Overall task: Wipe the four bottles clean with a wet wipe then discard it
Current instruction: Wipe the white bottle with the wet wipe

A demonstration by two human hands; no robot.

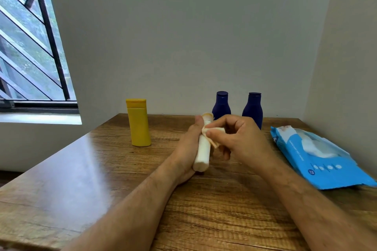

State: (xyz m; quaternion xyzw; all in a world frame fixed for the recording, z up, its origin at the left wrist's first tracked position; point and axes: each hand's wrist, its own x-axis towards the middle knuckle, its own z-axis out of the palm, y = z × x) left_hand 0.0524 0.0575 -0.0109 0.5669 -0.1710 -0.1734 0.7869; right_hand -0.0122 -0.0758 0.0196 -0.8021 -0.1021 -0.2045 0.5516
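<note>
Left hand [186, 148] grips white bottle [202, 153]; right hand [242, 140] pinches wipe [213, 130].

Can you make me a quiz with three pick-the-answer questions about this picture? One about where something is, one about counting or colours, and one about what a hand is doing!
1. Where is the blue plastic pack of wet wipes?
A. on the wooden table's right side
B. on the window sill
C. behind the yellow bottle

2. How many dark blue plastic bottles stand by the wall?
A. one
B. two
C. four

3. What is the left hand doing?
A. lying flat on the table
B. gripping the white tube-shaped bottle
C. opening the pack

Answers: 1 A, the pack lies at the table's right edge. 2 B, one bottle stands beside another. 3 B, its fingers curl round the white bottle while the right hand pinches the white wet wipe against it.
</note>
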